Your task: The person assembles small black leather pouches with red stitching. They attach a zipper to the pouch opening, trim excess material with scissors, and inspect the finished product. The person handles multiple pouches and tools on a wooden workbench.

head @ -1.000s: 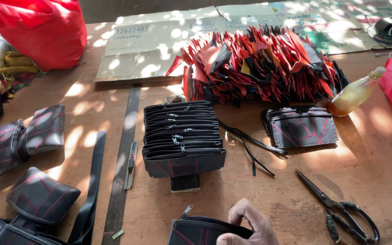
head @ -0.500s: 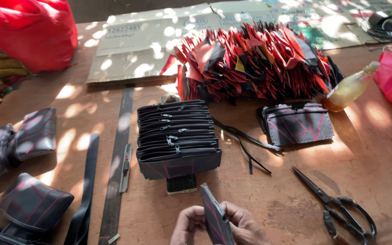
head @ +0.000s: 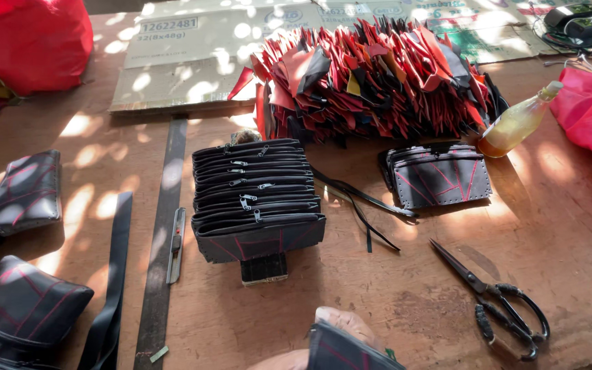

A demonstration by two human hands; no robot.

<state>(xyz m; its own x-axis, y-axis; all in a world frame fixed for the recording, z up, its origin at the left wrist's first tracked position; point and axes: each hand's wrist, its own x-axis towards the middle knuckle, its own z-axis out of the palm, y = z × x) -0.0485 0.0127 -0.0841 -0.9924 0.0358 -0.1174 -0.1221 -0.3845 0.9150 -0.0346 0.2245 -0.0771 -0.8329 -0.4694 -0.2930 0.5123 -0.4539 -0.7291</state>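
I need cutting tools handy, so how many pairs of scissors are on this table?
1. The scissors lie at the lower right of the table, blades pointing up-left, below the flat stitched panel. Others may be hidden under the red and black pile.

a flattened brown carton (head: pixel 193 62) lies at the far side of the bench (head: pixel 570 226), behind the heap of red and black pieces, with a pale printed label area on its upper left part. a second flat carton (head: pixel 495 27) with green and red print lies to its right, along the far edge. a small clear bottle (head: pixel 519 122) of yellowish liquid with a white cap lies tilted just right of the heap.
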